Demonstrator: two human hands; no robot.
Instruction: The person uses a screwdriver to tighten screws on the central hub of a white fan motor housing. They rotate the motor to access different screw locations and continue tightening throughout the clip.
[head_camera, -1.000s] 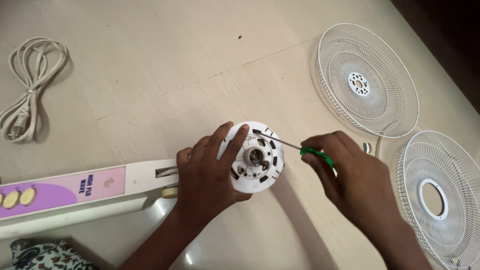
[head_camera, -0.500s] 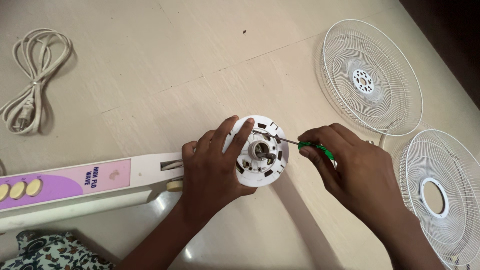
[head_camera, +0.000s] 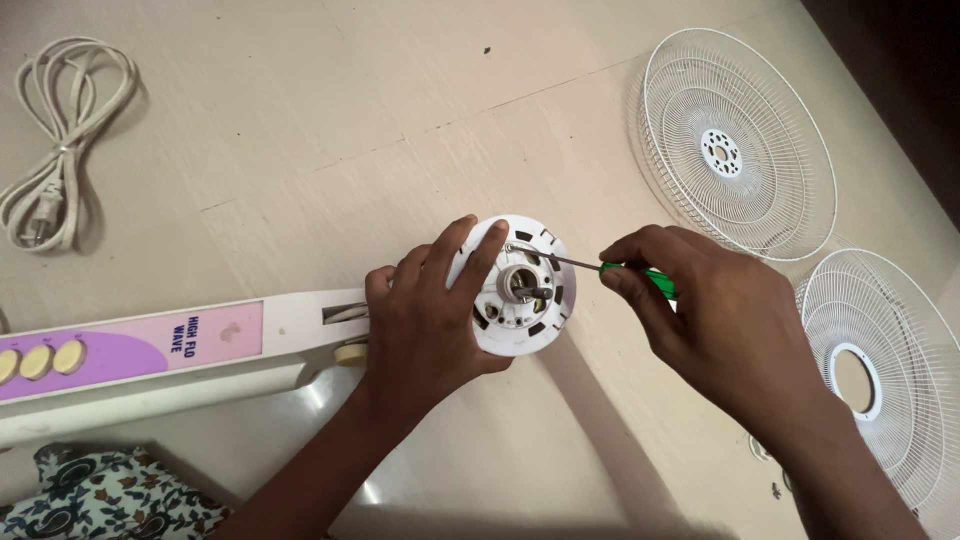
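A white round fan motor housing (head_camera: 525, 285) with a metal shaft at its centre faces up, joined to a white and pink fan body (head_camera: 150, 350) lying on the floor. My left hand (head_camera: 425, 320) grips the housing from the left, fingers over its rim. My right hand (head_camera: 705, 310) holds a green-handled screwdriver (head_camera: 640, 275); its thin metal tip reaches the upper left of the housing face.
Two white wire fan guards lie at the right: one (head_camera: 740, 150) farther off, one (head_camera: 880, 370) nearer, partly under my right forearm. A coiled white power cord (head_camera: 60, 180) lies at the top left. Patterned cloth (head_camera: 100, 495) shows at the bottom left.
The view has shifted slightly. The screwdriver tip has moved from the housing's right edge across to the upper left of its face. My left hand keeps its grip.
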